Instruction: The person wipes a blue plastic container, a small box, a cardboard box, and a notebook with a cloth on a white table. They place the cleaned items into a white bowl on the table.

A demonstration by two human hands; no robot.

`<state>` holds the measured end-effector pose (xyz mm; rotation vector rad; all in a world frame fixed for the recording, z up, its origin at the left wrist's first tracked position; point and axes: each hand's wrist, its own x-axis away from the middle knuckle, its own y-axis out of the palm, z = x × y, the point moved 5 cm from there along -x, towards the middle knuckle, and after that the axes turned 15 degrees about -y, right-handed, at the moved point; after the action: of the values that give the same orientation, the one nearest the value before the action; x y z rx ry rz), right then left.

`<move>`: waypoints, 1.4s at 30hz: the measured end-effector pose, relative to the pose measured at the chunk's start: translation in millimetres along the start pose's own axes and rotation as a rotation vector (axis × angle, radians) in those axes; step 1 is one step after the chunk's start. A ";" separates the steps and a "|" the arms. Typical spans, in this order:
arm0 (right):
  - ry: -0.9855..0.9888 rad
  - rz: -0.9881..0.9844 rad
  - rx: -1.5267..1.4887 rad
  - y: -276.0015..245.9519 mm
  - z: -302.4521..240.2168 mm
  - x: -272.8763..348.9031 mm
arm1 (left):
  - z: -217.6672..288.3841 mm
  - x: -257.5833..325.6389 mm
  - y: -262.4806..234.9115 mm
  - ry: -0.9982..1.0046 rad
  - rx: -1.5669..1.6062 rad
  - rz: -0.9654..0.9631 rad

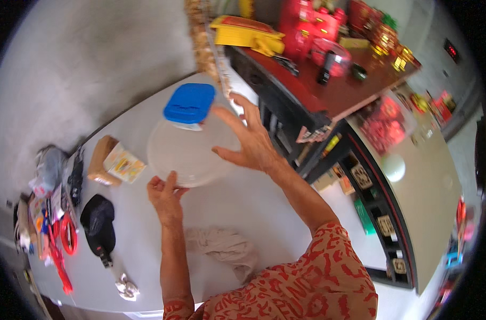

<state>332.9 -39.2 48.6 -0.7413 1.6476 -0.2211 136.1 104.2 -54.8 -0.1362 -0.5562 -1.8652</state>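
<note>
A large round translucent lid (185, 152) lies over the white table (285, 213). My left hand (165, 194) pinches its near rim with thumb and fingertips. My right hand (248, 140) is spread open at the lid's right edge, its fingers touching or just over the rim. A small container with a blue lid (189, 104) stands at the far edge of the round lid. A crumpled beige cloth (224, 248) lies on the table between my forearms.
A brown box (100, 160) and a yellow-patterned packet (124, 163) lie left of the lid. A black cap (98, 221), red cords (67, 234) and clutter sit at the left end. A dark shelf (333, 90) with red and yellow goods stands to the right.
</note>
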 end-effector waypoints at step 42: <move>0.639 0.258 0.942 -355.8 56.9 386.0 | -81.9 171.1 103.4 0.217 -0.401 -0.216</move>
<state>492.5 -523.1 -90.0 0.2981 1.9224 -1.0382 182.5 -105.7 -34.1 -0.1393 -0.0434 -2.1529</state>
